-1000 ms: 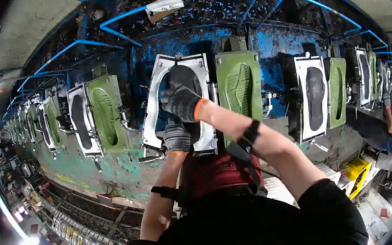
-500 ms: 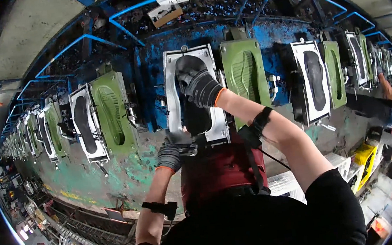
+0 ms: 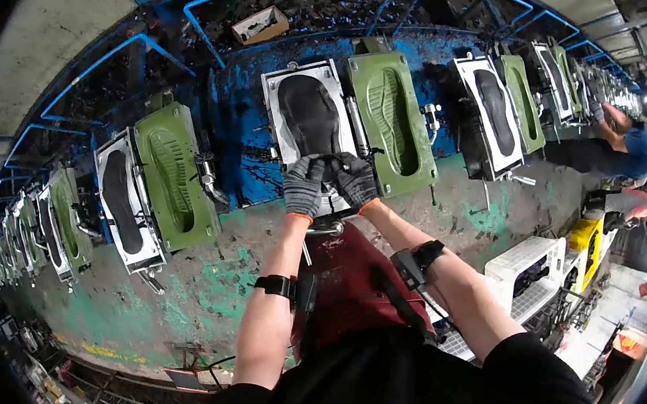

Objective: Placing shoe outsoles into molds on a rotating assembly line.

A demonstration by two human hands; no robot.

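A silver mould half (image 3: 274, 101) lies in front of me, with a black foot-shaped shoe piece (image 3: 309, 113) lying in it, broad end away from me. Both hands wear grey-and-black striped knit gloves with orange cuffs. My left hand (image 3: 304, 187) is closed at the near, narrow end of the shoe piece, fingers bent onto its edge. Beside it my right hand (image 3: 355, 180) grips the same end from the other side. The gloves hide the near tip of the piece. A green mould half (image 3: 367, 118) with a ribbed sole-shaped hollow stands open to the right.
More mould pairs line both sides, such as a green half (image 3: 148, 145) on the left and a silver one (image 3: 470, 76) on the right. A cardboard box (image 3: 260, 26) sits behind the blue rail (image 3: 199, 33). White crates (image 3: 538, 258) and a co-worker (image 3: 645, 148) are at right.
My right hand has come down from the broad end of the shoe piece to its near end. My left hand has moved up and right beside it. The piece now lies flatter in the mould.
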